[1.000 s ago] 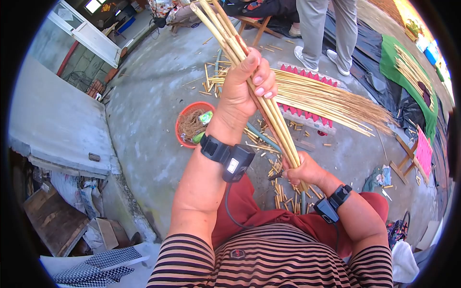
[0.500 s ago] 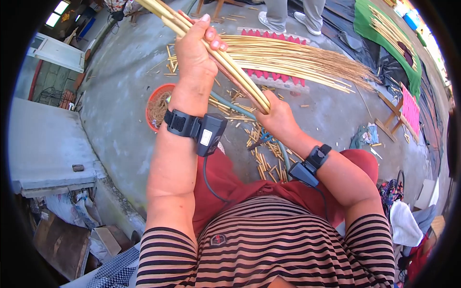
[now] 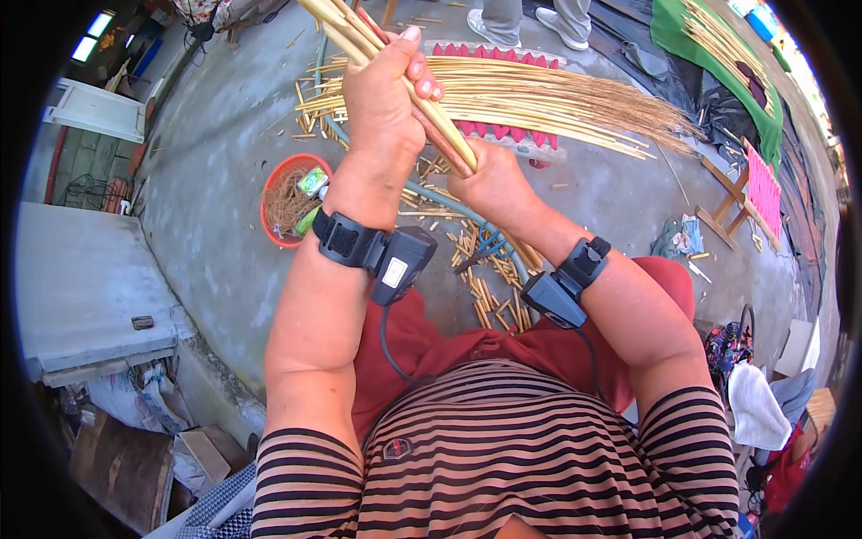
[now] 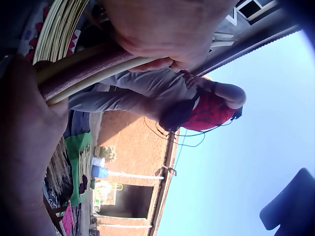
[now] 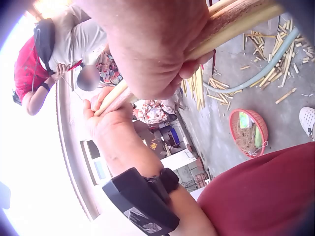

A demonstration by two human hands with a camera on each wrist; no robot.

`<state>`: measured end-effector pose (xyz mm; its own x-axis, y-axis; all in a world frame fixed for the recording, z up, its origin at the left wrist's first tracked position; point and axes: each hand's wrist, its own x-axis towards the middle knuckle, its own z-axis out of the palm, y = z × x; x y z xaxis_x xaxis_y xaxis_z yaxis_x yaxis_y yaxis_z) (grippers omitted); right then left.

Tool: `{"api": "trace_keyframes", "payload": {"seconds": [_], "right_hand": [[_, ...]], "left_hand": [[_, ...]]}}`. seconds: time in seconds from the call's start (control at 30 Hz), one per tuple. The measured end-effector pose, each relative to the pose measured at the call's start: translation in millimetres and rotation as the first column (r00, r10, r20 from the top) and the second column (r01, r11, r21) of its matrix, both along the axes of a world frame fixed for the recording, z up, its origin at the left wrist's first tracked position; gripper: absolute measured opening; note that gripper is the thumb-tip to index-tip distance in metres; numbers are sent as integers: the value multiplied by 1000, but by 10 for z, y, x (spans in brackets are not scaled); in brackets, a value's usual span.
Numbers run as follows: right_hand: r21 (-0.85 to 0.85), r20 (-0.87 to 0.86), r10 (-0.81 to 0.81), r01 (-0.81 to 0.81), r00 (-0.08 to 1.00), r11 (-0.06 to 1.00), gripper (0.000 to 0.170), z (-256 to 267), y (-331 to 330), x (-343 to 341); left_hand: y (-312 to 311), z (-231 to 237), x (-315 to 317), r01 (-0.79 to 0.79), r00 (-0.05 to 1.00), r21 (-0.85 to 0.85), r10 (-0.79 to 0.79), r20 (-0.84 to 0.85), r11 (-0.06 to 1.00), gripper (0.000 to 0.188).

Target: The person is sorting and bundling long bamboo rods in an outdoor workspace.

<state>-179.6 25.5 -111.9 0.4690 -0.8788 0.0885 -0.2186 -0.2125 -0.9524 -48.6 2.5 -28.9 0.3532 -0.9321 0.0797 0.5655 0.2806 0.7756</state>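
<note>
My left hand (image 3: 386, 99) grips a bundle of long yellow stalks (image 3: 442, 119), one of them reddish, with the thumb lying along it. Lower down, my right hand (image 3: 503, 184) is wrapped round the same bundle, whose butt end (image 3: 530, 259) shows below the wrist. The bundle slants from upper left to lower right, held up over the floor. In the right wrist view, the right hand (image 5: 147, 44) curls round the stalks and the left hand (image 5: 114, 120) holds them farther along. Both hands and the stalks (image 4: 93, 73) between them also appear in the left wrist view.
Many stalks with brushy tips (image 3: 557, 94) lie across a rack with pink zigzag edging (image 3: 512, 136). Cut pieces (image 3: 489, 296), a hose (image 3: 449, 205) and a red basket (image 3: 277, 216) are on the concrete floor. Another person (image 4: 206, 105) stands beyond the rack.
My right hand has moved up the bundle, closer to the left hand, so that the butt end now extends past it. The head view has tilted down and shifted.
</note>
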Motion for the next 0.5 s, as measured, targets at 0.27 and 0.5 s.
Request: {"api": "trace_keyframes", "payload": {"seconds": [0.27, 0.5], "right_hand": [[474, 321, 267, -398, 909, 785, 16, 166, 3, -88], [486, 792, 275, -836, 545, 255, 22, 276, 123, -224]], "left_hand": [[2, -57, 47, 300, 953, -153, -301, 19, 941, 27], [72, -124, 41, 702, 615, -398, -785, -78, 590, 30]]}}
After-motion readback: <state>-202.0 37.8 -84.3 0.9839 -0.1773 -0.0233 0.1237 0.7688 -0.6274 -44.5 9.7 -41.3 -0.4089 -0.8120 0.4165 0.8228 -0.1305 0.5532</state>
